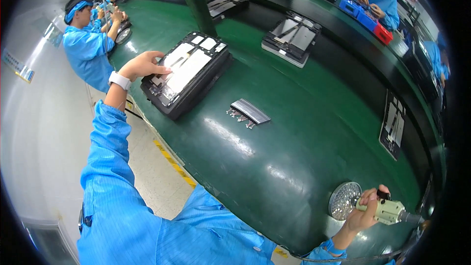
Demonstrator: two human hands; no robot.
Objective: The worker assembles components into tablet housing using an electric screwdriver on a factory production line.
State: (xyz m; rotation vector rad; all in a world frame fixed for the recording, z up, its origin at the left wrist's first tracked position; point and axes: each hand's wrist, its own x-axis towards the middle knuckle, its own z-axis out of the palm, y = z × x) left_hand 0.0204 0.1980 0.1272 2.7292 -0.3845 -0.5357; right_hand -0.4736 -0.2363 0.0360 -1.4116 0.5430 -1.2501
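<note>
At the table's left edge my left hand (146, 65) reaches over a thick stack of open-backed tablets (194, 68). Its thumb and forefinger are apart and touch the top one; the other fingers are partly hidden. Down at the right, my right hand (365, 213) is closed round a pale green electric screwdriver (390, 211), which lies roughly level. Beside that hand sits a round metal dish (341, 203) of small shiny screws. Between my hands, a row of small silvery-grey parts with short wire ends (249, 112) lies on the green table (294, 132).
Across the table lie more open-backed tablets: a far pair (293, 38), another by the green post (194, 0), and one on the dark belt (392, 125) at right. Co-workers in blue sit at far left and far right, the latter by blue and red bins (365, 19).
</note>
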